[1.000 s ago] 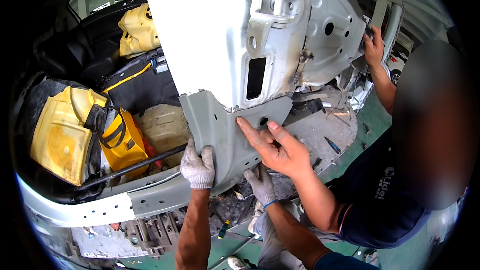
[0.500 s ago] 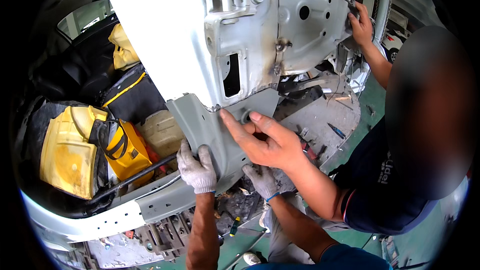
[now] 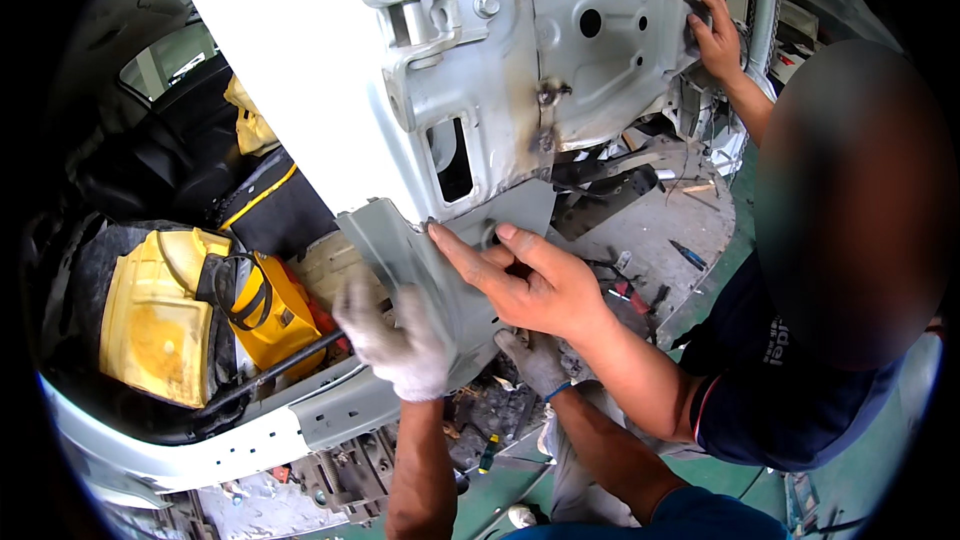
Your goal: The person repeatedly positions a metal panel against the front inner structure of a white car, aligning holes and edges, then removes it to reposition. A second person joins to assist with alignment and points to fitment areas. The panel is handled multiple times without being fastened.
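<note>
A grey sheet-metal sill panel point(image 3: 465, 315) meets the lower end of the silver car-body pillar point(image 3: 380, 120). My left hand point(image 3: 400, 350), in a whitish work glove, is blurred at the panel's left edge, its thumb and fingers apart. At the lower right edge of the panel, my gloved right hand point(image 3: 537, 362) grips it, with the fingertips partly out of sight. A co-worker's bare hand point(image 3: 540, 285) reaches across above my right hand, its index finger at the seam between pillar and panel. The co-worker's other hand point(image 3: 718, 40) rests on the far upper right metal edge.
Inside the car at left lie a yellow foam block point(image 3: 160, 315), a yellow bag point(image 3: 275, 315) and a dark bar point(image 3: 285, 365). A screwdriver point(image 3: 488, 453) is below the panel. Pliers point(image 3: 688, 255) lie on the grey platform point(image 3: 690, 210) at right. The co-worker stands close on the right.
My left hand has loosened from the panel's edge and is moving, now blurred. My right hand stays at the lower edge. The view has shifted slightly; the co-worker's finger remains at the seam.
</note>
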{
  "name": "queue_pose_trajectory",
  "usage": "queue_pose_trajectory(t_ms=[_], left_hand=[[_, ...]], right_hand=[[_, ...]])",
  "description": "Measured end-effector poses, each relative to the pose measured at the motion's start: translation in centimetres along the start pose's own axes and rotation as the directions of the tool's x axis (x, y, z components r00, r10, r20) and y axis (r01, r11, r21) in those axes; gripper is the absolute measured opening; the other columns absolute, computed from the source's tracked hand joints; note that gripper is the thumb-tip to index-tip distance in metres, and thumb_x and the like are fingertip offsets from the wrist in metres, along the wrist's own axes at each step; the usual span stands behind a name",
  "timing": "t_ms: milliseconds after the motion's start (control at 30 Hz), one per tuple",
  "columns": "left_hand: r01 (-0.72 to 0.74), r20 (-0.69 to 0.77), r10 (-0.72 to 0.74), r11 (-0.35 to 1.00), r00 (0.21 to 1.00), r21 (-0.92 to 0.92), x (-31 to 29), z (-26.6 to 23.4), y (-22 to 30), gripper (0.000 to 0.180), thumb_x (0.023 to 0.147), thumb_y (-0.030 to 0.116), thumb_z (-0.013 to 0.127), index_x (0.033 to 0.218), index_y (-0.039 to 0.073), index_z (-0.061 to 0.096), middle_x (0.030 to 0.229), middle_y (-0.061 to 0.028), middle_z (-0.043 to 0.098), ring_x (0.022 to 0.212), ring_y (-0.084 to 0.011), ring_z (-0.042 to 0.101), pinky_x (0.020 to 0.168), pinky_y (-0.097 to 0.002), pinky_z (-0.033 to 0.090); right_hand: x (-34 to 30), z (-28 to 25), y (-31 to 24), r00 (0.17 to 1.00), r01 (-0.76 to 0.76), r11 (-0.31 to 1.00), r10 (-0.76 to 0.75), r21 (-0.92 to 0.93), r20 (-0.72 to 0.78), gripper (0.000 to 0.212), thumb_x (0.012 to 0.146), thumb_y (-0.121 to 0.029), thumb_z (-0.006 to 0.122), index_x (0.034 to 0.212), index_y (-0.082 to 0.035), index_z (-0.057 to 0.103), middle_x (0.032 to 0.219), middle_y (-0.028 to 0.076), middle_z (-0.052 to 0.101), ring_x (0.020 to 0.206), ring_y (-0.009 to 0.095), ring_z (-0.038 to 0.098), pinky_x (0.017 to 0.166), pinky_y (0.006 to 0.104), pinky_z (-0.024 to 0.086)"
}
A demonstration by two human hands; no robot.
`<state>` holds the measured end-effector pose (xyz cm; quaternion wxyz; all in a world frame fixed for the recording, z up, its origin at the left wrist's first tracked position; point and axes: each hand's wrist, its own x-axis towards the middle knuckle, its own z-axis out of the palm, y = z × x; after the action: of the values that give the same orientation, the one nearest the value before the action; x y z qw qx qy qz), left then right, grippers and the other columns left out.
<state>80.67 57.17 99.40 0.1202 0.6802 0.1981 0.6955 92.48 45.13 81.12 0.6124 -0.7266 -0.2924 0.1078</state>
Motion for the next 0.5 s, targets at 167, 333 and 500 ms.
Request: queue_pose_trajectory(t_ms=[167,333,500], left_hand=[[0.521,0.352,-0.423,0.814,0.835,-0.258,0.4,0.9,-1.9,0.067,0.103,0.024,0.068,0.156,-0.008,0.041,0.15,-0.028,0.055,0.13,-0.0307,0.06,0.113,-0.0423,0.046],[0.391,0.226,-0.352,0.907,0.908,-0.159,-1.6,1.3,-1.0,0.066,0.101,0.018,0.066,0.155,-0.01,0.041,0.151,-0.0284,0.052,0.139,-0.0363,0.053,0.119,-0.0443,0.039],[0.387,0.217,-0.368,0.921,0.904,-0.051,-2.0,1.6,-1.2,0.068,0.101,0.02,0.067,0.156,-0.009,0.04,0.152,-0.028,0.051,0.14,-0.0372,0.052,0.119,-0.0457,0.039]], right_hand=[[-0.3,-0.5,-1.7,0.999,-0.034,0.996,0.032,0.08,0.026,0.058,0.09,-0.039,0.084,0.131,-0.003,0.065,0.117,0.012,0.071,0.105,0.022,0.066,0.091,0.0405,0.054],[-0.8,-1.4,-2.6,0.996,-0.063,0.996,0.059,0.059,0.062,0.062,0.089,-0.041,0.086,0.132,-0.002,0.065,0.121,0.012,0.071,0.109,0.022,0.066,0.092,0.0404,0.054],[-0.8,-0.5,-1.6,0.999,0.035,0.978,-0.031,0.207,-0.022,0.046,0.089,-0.032,0.086,0.119,-0.002,0.066,0.108,0.007,0.069,0.099,0.018,0.063,0.089,0.037,0.053]])
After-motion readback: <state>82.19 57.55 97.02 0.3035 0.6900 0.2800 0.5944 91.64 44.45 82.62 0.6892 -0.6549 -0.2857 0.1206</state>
